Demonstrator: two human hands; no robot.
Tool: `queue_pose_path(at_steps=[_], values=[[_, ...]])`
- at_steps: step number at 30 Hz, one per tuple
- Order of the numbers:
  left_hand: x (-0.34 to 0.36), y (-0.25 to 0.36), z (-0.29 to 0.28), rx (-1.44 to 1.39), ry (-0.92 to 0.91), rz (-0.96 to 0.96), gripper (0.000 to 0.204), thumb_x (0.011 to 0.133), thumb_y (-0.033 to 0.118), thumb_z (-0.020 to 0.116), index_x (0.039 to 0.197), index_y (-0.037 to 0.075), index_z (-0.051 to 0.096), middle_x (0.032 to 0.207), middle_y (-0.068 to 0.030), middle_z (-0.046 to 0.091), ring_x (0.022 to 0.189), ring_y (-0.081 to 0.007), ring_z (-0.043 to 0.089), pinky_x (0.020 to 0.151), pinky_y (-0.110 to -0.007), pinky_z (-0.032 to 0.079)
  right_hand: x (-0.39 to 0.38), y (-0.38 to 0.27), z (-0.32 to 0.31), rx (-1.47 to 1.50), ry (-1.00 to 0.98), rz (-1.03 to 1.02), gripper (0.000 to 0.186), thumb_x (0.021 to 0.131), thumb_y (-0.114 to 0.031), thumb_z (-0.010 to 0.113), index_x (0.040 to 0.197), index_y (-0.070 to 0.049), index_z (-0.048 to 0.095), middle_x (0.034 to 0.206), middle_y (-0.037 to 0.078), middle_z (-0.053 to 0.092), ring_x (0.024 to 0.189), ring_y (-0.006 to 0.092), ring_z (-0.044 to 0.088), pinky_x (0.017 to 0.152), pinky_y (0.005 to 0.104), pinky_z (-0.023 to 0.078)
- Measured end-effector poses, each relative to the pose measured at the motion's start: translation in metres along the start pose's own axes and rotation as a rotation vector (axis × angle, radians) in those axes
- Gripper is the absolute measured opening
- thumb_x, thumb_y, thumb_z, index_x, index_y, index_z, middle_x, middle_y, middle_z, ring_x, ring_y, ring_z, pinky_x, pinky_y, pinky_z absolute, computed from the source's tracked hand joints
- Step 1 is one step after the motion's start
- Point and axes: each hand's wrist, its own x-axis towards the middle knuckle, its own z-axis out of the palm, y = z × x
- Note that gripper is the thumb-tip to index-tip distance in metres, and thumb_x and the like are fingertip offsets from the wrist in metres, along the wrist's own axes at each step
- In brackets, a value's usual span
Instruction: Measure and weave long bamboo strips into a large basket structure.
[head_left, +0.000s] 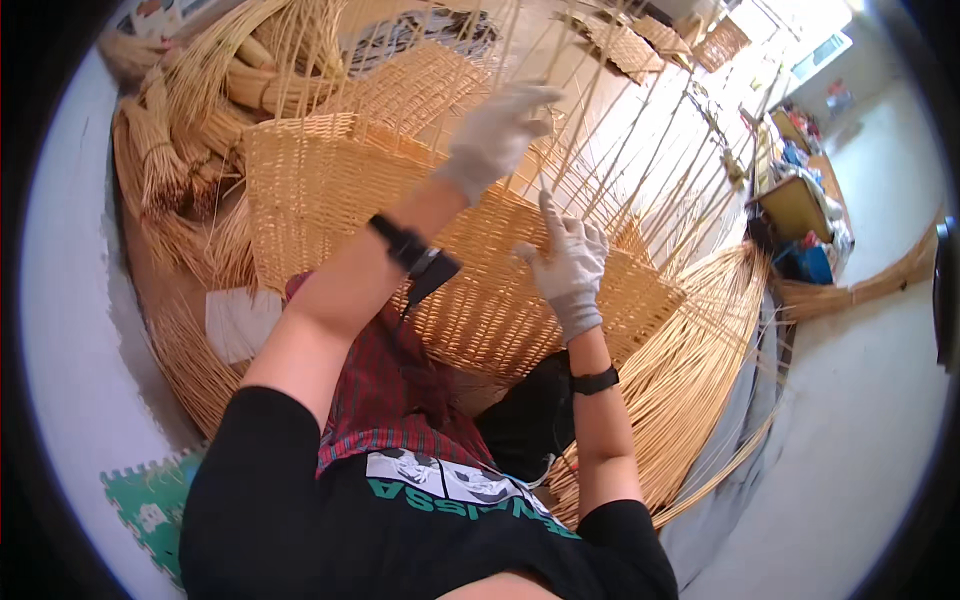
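Left: cane bundles [190,150], overlapping, uncountable. Centre: one wicker panel [485,275] before the lap [385,395], part-hidden by left forearm [345,265]. Left hand [495,132] above, blurred, grip can't be told. Right hand [572,262] released, index raised. Right: splayed canes [690,385], past counting.

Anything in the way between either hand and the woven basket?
Nothing visible stands between the right hand and the near wall of the woven basket; contact is unclear. Nothing blocks the left hand on the near side either, but upright stakes rise beside and beyond it.
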Motion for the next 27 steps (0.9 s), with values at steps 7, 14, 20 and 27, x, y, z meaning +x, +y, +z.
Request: queue_pose_path(at_steps=[7,14,20,27], values=[[0.024,0.002,-0.008,-0.228,-0.315,-0.732,0.081,0.096,0.005,0.063,0.161,0.024,0.018,0.108,-0.0135,0.072,0.077,-0.0239,0.069,0.064,-0.034,0.058,0.006,0.004,0.013,0.169,0.099,0.033,0.061,0.081,-0.030,0.080,0.140,-0.030,0.064,0.106,0.007,0.069,0.108,0.0267,0.060,0.118,0.0507,0.029],[-0.109,-0.008,-0.099,-0.725,0.253,-1.306,0.018,0.108,0.016,0.051,0.124,0.014,0.057,0.096,-0.0067,0.075,0.046,-0.0034,0.042,0.037,-0.021,0.036,0.011,-0.047,0.013,-0.432,0.384,-0.001,0.045,0.088,-0.028,0.072,0.133,-0.028,0.069,0.138,0.018,0.057,0.134,0.0356,0.048,0.123,0.0527,0.021],[-0.060,-0.074,-0.072,-0.042,0.137,-0.267,0.037,0.097,0.011,0.065,0.134,0.011,0.059,0.111,-0.0187,0.073,0.092,-0.0314,0.071,0.087,-0.037,0.058,0.043,-0.105,0.054,-0.100,0.034,-0.065,0.077,0.084,-0.043,0.075,0.154,-0.029,0.046,0.137,0.014,0.058,0.136,0.0360,0.047,0.119,0.0596,0.022],[-0.024,-0.090,-0.077,-0.004,0.007,-0.599,0.027,0.097,0.012,0.067,0.123,0.006,0.064,0.112,-0.0126,0.074,0.089,-0.0243,0.072,0.083,-0.036,0.059,0.052,-0.110,0.049,-0.228,-0.227,0.161,0.074,0.086,-0.042,0.074,0.154,-0.038,0.044,0.129,0.012,0.063,0.126,0.0336,0.056,0.117,0.0643,0.021]])
